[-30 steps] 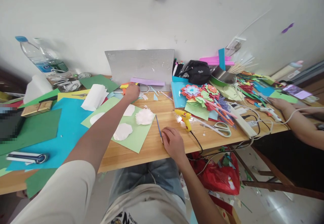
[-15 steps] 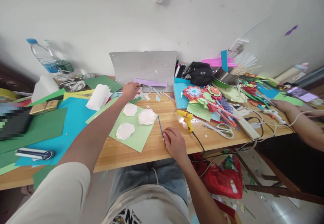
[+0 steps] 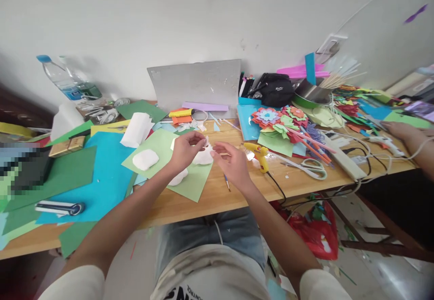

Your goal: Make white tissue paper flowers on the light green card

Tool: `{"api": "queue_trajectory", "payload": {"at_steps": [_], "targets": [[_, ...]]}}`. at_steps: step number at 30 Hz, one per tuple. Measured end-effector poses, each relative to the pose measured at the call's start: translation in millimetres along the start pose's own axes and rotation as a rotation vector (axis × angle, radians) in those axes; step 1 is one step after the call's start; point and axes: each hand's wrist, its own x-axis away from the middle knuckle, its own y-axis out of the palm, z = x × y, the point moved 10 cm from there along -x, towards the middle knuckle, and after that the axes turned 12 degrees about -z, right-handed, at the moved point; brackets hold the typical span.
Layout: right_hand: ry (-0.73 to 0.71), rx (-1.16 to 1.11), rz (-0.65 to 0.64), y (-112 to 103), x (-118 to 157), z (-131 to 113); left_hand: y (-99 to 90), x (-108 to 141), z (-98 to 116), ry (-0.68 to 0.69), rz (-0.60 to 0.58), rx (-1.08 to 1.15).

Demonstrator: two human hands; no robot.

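Over the light green sheet, my left hand pinches a small white scrap, probably paper. Facing it, my right hand has curled fingers, with thumb and forefinger slightly apart and nothing visible between them. Between and below both hands lies a ruffled white paper piece, partly covered by the fingers. Other white paper pieces rest on the sheet, one at its left and one under my left wrist. A thin blue stick, like a pen or brush, lies beside my right hand.
A yellow glue gun and scissors lie to the right, near paper flowers. Folded white paper and a blue sheet are at left. Another person's hand is at far right.
My left hand has come back from the rear of the table, uncovering a yellow-and-orange object there. My right hand has let go of the blue stick and moved up toward the ruffled white paper.
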Motion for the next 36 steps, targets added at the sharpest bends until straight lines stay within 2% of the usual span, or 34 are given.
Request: {"api": "queue_trajectory", "payload": {"at_steps": [4, 12, 17, 23, 28, 36], "targets": [[0.087, -0.117, -0.017, 18, -20, 15, 1.2, 7, -7, -0.004, 0.022, 0.029], [0.141, -0.23, -0.052, 31, -22, 35, -3.0, 18, -16, -0.023, 0.057, -0.035], [0.164, -0.346, -0.053, 38, -22, 40, -2.9, 23, -25, -0.106, 0.05, 0.15], [0.167, -0.377, -0.11, 43, -24, 44, -3.1, 24, -33, -0.179, 0.057, 0.361], [0.172, -0.378, -0.147, 47, -25, 44, -12.1, 24, -34, -0.162, 0.114, 0.304], [0.178, -0.386, -0.087, 41, -26, 45, -7.7, 25, -31, -0.165, 0.07, 0.319]]}}
